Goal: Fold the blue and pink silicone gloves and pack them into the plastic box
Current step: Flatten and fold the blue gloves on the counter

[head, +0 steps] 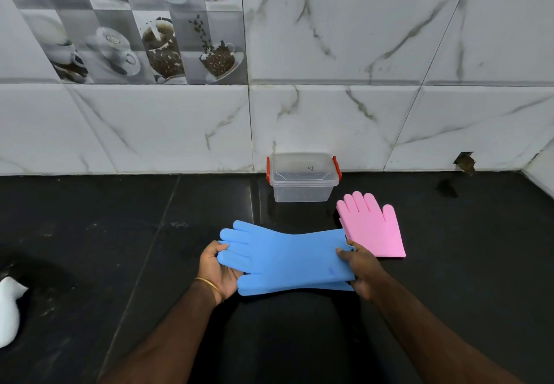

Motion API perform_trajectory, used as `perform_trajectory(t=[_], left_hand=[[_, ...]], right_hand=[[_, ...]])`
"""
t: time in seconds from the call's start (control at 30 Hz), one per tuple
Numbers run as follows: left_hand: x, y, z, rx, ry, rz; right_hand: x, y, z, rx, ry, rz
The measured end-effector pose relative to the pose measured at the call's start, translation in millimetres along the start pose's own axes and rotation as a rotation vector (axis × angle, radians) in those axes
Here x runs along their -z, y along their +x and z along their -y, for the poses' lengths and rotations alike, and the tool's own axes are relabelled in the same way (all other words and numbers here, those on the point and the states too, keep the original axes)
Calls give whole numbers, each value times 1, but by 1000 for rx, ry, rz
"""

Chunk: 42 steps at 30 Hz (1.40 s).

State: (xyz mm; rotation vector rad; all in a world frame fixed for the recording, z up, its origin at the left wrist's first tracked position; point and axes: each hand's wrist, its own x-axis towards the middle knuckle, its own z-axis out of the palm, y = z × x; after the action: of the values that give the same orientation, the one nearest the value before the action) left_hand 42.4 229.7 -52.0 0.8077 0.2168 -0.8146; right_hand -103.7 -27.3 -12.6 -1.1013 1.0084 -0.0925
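While the big black counter (120,218) is stretching out under everything, the blue gloves (287,260) are lying across it from side to side, just in front of the person. There seem to be two of them, one on top of the other. Their long way is running left to right, with the fingers pointing left and the cuffs pointing right. The pink gloves (371,227) are lying flat just behind the blue cuffs, fingers pointing away toward the wall. The plastic box (302,182) is sitting near them against the wall, and its lid is looking shut.

The left hand (217,269) is closing around the blue fingertips. The right hand (358,269) is pinching the cuff end, thumb on top.

The gloves are probably soft, bendy and light, and a bit springy, so they may try to flop open. Holding both ends like this is a good way to fold them in half.
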Motion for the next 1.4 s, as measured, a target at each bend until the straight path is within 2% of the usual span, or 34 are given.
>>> perform_trajectory(t=[0.17,0.23,0.3,0.37,0.47,0.53,0.7,0.8,0.83,0.87,0.93,1.0,1.07,1.13,1.23,1.4], left_hand=[[-3,0,-5,15,-6,-18],[-1,-1,-12,54,71,12],[1,-3,-21,65,240,-4],[5,-2,-27,27,427,-99],[10,1,-34,-93,686,-254],[11,3,-37,-171,850,-301],[9,1,-34,-294,1108,-375],[-1,-6,-32,-422,1593,-533],[-7,-10,-28,-491,1752,-541],[-15,-13,-21,-554,1831,-477],[-33,-17,-1,-582,1852,-187],[-48,-17,24,-508,1896,99],[-61,-14,46,-426,2002,258],[-70,-10,60,-384,2127,331],[-77,-6,72,-422,2288,384],[-80,-4,84,-523,2352,420]], right_hand=[[1,3,-1,80,-120,-28],[4,4,-2,117,-165,-48],[7,4,-3,155,-197,-56],[11,3,-5,188,-241,-76],[16,7,-9,208,-329,-104],[17,9,-11,230,-363,-118],[22,11,-16,335,-458,-171],[25,12,-20,415,-546,-229],[26,12,-22,430,-572,-247],[27,12,-24,436,-596,-261],[27,11,-30,436,-632,-295],[26,11,-36,434,-638,-340],[24,10,-40,409,-635,-371],[21,7,-42,356,-670,-384],[19,2,-40,281,-751,-387],[21,0,-39,212,-668,-377]])
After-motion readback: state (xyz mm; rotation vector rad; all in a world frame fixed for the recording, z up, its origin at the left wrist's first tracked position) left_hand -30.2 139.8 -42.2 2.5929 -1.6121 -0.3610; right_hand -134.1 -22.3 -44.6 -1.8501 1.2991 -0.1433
